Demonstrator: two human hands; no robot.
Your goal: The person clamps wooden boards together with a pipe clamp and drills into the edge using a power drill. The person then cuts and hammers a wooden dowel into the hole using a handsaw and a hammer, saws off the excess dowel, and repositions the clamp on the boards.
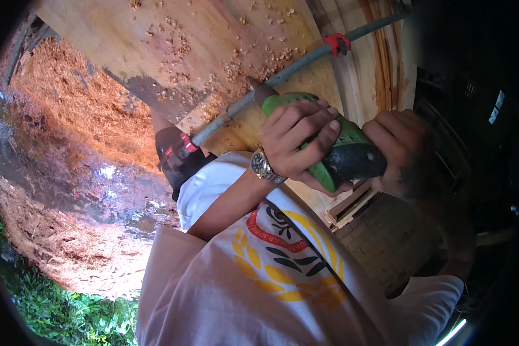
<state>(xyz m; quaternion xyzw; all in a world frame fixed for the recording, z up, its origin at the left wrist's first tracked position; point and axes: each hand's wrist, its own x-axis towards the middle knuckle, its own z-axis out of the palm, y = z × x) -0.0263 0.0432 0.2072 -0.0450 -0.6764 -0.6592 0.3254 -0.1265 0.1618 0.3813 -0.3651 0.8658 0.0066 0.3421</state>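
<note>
My left hand [300, 138], with a metal watch on its wrist, is wrapped over the green front of a green and black power drill [349, 141]. At the drill's rear, my right hand [401, 153] is closed round its back end. The drill's dark nose points to the upper left, and its tip is close to the wooden board [207, 29]; whether it touches the wood I cannot tell. Just beside the nose, a long grey bar clamp [294, 70] with a red jaw [337, 44] lies across the board.
Wood shavings [176, 43] are scattered over the board. Another red clamp part [187, 143] is at the bar's lower end. Sawdust-covered ground [63, 92] lies at the left, green plants [69, 314] at the lower left. A block wall [386, 242] stands at the lower right.
</note>
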